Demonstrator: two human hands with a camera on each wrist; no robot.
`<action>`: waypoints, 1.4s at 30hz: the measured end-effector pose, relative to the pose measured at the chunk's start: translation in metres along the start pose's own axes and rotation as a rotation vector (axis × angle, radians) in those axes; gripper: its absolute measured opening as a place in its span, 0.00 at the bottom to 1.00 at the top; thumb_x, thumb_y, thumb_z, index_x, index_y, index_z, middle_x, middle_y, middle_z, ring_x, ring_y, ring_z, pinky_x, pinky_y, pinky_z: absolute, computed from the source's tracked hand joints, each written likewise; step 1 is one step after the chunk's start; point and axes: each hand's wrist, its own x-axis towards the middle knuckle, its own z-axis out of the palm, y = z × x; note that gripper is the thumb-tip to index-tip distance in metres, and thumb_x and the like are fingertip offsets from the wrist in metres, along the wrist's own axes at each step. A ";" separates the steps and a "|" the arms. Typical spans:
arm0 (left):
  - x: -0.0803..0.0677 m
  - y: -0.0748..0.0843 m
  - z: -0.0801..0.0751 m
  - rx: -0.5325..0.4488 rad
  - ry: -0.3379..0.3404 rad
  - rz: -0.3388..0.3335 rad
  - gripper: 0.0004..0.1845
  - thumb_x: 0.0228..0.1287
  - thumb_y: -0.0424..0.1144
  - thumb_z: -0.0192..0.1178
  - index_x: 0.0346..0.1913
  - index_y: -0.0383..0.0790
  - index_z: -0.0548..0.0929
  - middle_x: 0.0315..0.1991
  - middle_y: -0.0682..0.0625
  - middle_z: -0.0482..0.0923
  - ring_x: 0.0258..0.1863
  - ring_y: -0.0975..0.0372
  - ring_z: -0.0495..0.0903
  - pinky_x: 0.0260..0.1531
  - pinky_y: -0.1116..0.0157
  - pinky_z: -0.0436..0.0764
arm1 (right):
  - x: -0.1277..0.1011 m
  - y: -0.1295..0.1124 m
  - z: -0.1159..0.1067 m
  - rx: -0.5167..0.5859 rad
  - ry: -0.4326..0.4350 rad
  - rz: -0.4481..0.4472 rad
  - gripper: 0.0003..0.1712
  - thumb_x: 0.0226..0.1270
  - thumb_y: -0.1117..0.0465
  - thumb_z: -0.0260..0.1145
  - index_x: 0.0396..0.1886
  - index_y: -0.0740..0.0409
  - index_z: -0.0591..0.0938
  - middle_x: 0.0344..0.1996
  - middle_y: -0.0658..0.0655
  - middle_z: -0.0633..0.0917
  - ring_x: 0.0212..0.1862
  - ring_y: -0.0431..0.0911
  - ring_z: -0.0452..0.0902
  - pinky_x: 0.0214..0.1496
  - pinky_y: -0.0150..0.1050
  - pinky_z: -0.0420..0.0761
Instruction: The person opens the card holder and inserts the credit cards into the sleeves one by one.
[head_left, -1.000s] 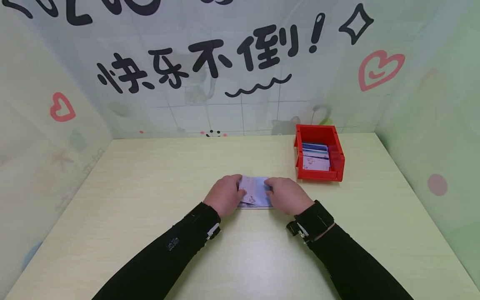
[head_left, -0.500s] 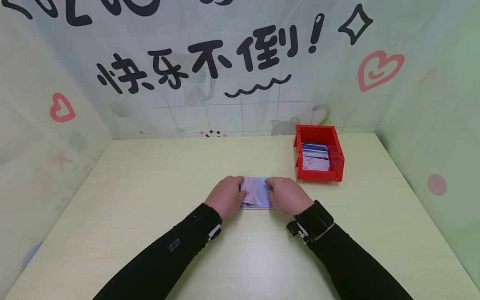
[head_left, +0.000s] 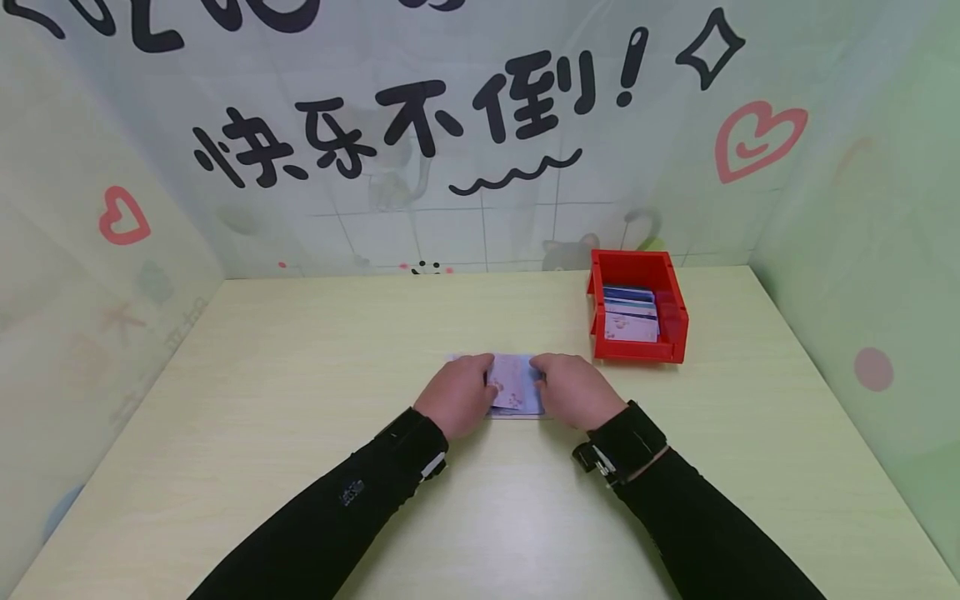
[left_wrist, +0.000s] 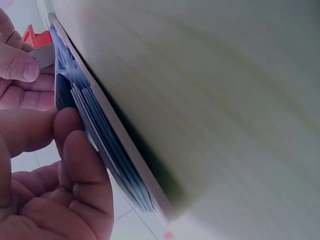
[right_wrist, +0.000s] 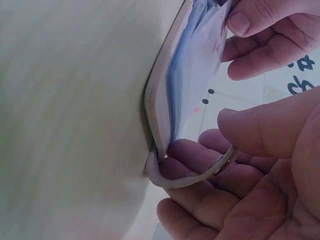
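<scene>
Your left hand (head_left: 457, 393) and right hand (head_left: 573, 390) pinch the stack of cards (head_left: 514, 387) from opposite sides on the table (head_left: 300, 375), squeezing its edges seemingly to keep it square, left of the red bin (head_left: 637, 308).

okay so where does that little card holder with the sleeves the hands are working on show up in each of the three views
Head: the card holder lies mid-table, between left hand and right hand.
Left wrist: the holder runs diagonally at left, sleeves fanned, against the table.
Right wrist: the holder sits at upper middle, its strap looped over right-hand fingers.
Shared landmark: the pale table; the red bin shows in head and left wrist views only.
</scene>
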 end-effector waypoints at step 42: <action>-0.002 0.010 0.008 0.067 -0.075 0.101 0.28 0.79 0.35 0.55 0.78 0.37 0.70 0.69 0.43 0.80 0.57 0.55 0.83 0.69 0.55 0.78 | 0.000 0.000 0.001 0.250 0.035 0.083 0.29 0.79 0.60 0.63 0.77 0.57 0.74 0.69 0.60 0.79 0.63 0.55 0.77 0.69 0.53 0.81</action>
